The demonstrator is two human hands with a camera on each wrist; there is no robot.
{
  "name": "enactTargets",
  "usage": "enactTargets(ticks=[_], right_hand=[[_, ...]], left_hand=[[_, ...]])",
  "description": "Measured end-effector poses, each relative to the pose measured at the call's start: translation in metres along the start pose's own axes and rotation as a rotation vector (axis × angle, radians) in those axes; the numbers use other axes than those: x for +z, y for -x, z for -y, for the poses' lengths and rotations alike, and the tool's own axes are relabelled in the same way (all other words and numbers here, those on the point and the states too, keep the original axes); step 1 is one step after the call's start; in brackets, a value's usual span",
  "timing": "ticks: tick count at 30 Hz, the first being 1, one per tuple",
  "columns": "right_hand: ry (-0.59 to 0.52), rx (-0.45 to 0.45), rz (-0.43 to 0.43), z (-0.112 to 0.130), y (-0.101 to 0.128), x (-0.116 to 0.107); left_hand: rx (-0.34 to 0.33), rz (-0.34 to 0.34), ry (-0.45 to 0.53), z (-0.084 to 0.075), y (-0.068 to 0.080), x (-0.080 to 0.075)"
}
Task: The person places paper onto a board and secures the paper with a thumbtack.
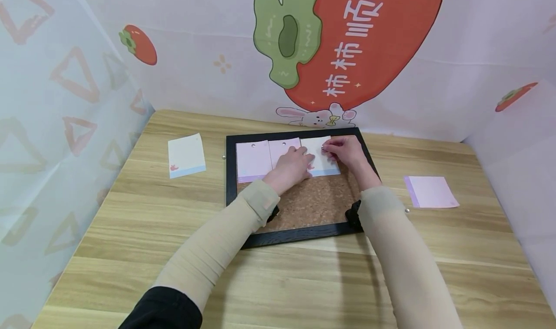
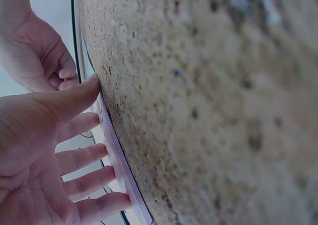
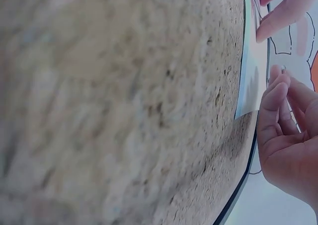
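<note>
Left hand (image 1: pixel 292 165) fingers straight, pressing white note (image 1: pixel 320 156) on cork board (image 1: pixel 312 201), right hand (image 1: pixel 345 150) at 3 o'clock, fingertips pinching a pushpin (image 1: pixel 322 148).

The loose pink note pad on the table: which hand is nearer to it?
Right. The right hand is on the cork board, on the side toward the pink pad; the left hand lies farther left.

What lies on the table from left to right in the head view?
White note pad → loose pin → cork board with three notes under the left hand and right hand → loose pin → pink note pad.
</note>
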State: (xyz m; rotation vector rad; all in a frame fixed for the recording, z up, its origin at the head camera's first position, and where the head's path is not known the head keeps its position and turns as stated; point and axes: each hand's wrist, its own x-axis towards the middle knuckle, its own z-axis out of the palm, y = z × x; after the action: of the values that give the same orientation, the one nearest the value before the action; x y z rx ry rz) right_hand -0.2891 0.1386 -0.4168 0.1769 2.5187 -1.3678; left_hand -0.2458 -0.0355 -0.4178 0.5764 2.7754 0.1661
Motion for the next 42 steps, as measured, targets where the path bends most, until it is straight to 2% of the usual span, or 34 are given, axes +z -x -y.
enactTargets(ticks=[17, 25, 32, 42], right_hand=[[0.008, 0.036, -0.031, 0.012, -0.015, 0.012], [0.053, 0.057, -0.038, 0.011, -0.017, 0.015], [0.016, 0.067, -0.033, 0.011, -0.020, 0.018], [0.016, 0.081, -0.088, 0.018, -0.021, 0.023]], left_hand=[[0.022, -0.011, -0.007, 0.002, 0.002, -0.001], [0.025, -0.020, -0.005, 0.002, 0.002, 0.001], [0.023, -0.023, -0.011, 0.002, 0.002, 0.000], [0.019, -0.019, -0.010, 0.002, 0.002, 0.000]])
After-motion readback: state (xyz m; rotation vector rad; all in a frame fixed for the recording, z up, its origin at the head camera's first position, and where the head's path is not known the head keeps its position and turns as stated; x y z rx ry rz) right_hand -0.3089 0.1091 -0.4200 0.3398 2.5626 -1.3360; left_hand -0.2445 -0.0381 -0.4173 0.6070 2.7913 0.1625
